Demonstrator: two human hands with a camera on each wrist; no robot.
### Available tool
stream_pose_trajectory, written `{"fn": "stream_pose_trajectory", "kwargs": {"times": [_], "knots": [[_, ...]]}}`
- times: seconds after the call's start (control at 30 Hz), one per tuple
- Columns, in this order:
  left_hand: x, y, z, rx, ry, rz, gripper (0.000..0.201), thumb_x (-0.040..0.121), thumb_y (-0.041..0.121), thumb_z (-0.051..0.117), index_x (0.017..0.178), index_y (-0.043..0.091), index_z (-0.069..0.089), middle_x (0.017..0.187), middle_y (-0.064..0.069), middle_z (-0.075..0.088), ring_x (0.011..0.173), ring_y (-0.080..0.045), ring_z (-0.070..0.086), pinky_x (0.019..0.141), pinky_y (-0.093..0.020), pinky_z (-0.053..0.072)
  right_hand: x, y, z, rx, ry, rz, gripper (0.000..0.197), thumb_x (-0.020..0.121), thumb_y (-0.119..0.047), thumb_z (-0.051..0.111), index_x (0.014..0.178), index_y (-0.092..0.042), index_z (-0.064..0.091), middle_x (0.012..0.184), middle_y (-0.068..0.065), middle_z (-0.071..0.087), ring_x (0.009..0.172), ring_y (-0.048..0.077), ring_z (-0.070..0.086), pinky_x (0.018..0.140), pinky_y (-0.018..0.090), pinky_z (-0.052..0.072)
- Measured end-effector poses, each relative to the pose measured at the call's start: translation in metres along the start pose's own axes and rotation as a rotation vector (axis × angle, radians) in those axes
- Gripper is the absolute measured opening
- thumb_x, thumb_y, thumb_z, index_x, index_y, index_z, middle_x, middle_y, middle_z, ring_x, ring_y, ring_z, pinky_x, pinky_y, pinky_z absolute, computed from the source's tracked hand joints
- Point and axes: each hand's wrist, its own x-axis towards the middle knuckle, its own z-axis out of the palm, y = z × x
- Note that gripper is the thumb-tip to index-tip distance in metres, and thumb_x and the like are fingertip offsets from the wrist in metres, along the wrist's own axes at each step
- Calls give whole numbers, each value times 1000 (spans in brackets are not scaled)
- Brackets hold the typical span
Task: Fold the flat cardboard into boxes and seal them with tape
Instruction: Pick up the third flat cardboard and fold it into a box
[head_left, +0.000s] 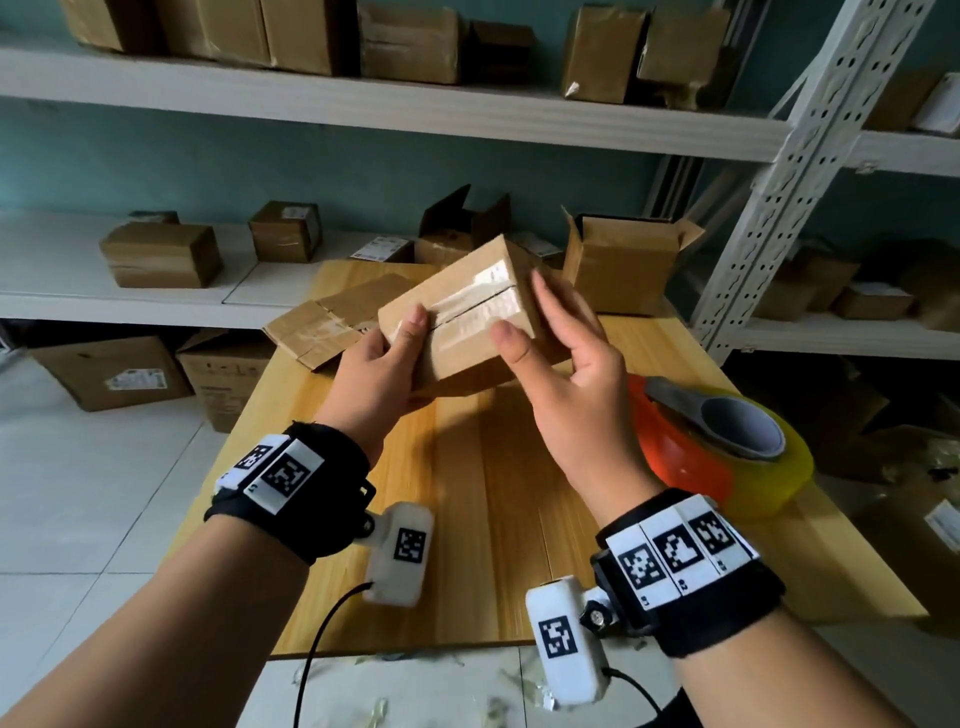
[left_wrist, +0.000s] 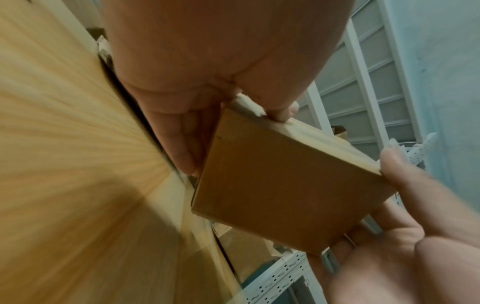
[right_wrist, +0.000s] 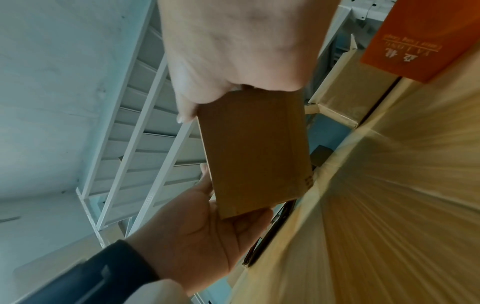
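Above wooden table (head_left: 467, 545), left hand (head_left: 378, 375) grips taped cardboard box (head_left: 462, 340)

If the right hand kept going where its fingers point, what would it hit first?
The right hand touches the taped box, so that first; beyond, probably the open box, though depth is unclear.

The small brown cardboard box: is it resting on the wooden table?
No, left hand and right hand hold the cardboard box above the table.
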Motion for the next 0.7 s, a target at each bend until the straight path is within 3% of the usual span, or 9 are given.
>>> {"fn": "stream_pose_trajectory", "kwargs": {"times": [0.17, 0.3, 0.4, 0.5, 0.63, 0.7], "knots": [[3, -9, 8, 15, 7, -113, 59, 97, 70, 50, 122, 17, 60, 119, -10, 69, 105, -24, 72, 86, -45, 65, 4, 3, -2, -25, -4, -13, 64, 87, -56, 78, 145, -34, 63, 164, -14, 44, 152, 4, 36, 118, 47, 46], [3, -11, 19, -36, 16, -214, 51, 104, 64, 42, 125, 20, 55, 117, -8, 65, 105, -26, 69, 90, -49, 63, 9, 3, -8, -62, -22, -45, 59, 85, -55, 78, 138, -33, 67, 158, -12, 50, 148, 2, 40, 118, 34, 45], [5, -11, 26, -128, 71, -266, 51, 107, 60, 41, 127, 16, 57, 116, -11, 67, 104, -30, 72, 88, -50, 64, 9, 0, -8, -103, -66, -96, 53, 89, -41, 82, 138, -32, 67, 157, -12, 51, 152, 2, 36, 125, 43, 37], [9, -11, 26, -248, 111, -306, 54, 108, 58, 39, 137, 15, 56, 122, -13, 69, 107, -30, 72, 91, -54, 62, 7, -3, -8, -154, -81, -224, 52, 88, -26, 86, 137, -16, 70, 150, -6, 61, 148, 4, 45, 125, 50, 35], [9, -7, 29, -252, 43, -316, 53, 109, 58, 33, 126, 23, 69, 108, -8, 80, 104, -26, 75, 96, -53, 60, 1, -5, -9, -203, -102, -324, 38, 88, -20, 86, 124, -11, 77, 144, -2, 66, 143, 6, 52, 123, 45, 37], [9, -7, 29, -225, 22, -287, 56, 109, 60, 31, 114, 25, 74, 101, -6, 81, 104, -26, 75, 99, -50, 58, -1, -5, -10, -229, -125, -317, 43, 90, -24, 84, 130, -11, 74, 149, -2, 63, 147, 6, 47, 124, 44, 36]]}}
